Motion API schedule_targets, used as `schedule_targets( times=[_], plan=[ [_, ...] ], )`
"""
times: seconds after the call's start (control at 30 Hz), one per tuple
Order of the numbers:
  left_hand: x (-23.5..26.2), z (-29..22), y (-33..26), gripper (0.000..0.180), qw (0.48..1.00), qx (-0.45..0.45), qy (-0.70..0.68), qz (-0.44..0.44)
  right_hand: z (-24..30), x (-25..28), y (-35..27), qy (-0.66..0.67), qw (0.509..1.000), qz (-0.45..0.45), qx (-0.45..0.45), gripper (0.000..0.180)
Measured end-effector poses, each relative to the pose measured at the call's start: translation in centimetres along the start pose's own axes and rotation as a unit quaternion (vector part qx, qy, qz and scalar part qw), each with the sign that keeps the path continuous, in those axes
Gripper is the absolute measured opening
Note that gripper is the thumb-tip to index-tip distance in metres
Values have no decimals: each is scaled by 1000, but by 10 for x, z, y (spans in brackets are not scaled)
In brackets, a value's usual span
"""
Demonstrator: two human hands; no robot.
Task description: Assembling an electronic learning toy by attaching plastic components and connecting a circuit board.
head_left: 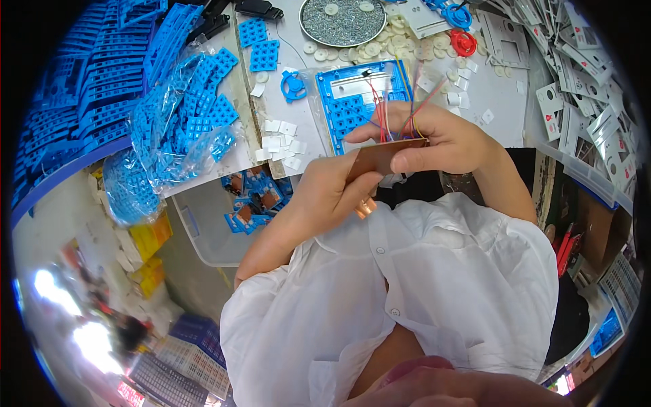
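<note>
Between my two hands is a brown circuit board (383, 157) with thin red, blue and yellow wires (383, 115) rising from its far edge. My left hand (336, 193) is closed on the board's left end, with the thumb along the near side. The right end is gripped by my right hand (444, 139), its thumb on the face and its fingers behind, among the wires. Just beyond, a blue plastic casing (325, 88) lies on the table, with a blue keypad piece (348, 115) inside it. Small parts on the board are too fine to make out.
Stacked blue casings (112, 68) and bagged blue keypads (203, 88) fill the left. A round tray of screws (342, 24), cream discs (373, 49) and white squares (281, 142) lie around the table. A bin of flat metal-like plates (576, 88) stands right; an open drawer (203, 230) holds blue-and-copper pieces.
</note>
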State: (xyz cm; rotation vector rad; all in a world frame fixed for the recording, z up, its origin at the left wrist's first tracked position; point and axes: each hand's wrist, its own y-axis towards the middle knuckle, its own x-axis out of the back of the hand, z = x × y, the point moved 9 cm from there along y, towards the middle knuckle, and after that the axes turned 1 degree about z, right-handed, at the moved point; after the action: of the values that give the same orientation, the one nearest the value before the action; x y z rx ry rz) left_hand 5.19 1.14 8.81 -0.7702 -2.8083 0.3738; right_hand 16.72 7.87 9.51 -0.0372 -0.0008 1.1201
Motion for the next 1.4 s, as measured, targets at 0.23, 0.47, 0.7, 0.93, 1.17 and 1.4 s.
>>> schedule_targets(
  times=[0.23,0.47,0.7,0.93,1.17,1.4],
  plan=[
    [-10,17,-3,20,976,85,-203,1,-2,-7,7,159,986,-40,-12,43],
    [-21,40,-7,18,946,62,-315,31,-17,8,2,15,992,-64,-108,31],
    [-26,54,-29,73,868,-12,-496,-25,-24,30,30,-194,967,-156,-57,24],
    [-19,60,-34,80,883,25,-466,-37,-44,29,46,-191,971,-114,-81,18],
    [-19,67,-40,82,899,45,-434,-40,-41,25,50,-303,943,-106,-86,19],
    [-4,56,-47,81,975,24,-221,-22,-46,29,49,-259,942,-136,-164,24]
  ],
)
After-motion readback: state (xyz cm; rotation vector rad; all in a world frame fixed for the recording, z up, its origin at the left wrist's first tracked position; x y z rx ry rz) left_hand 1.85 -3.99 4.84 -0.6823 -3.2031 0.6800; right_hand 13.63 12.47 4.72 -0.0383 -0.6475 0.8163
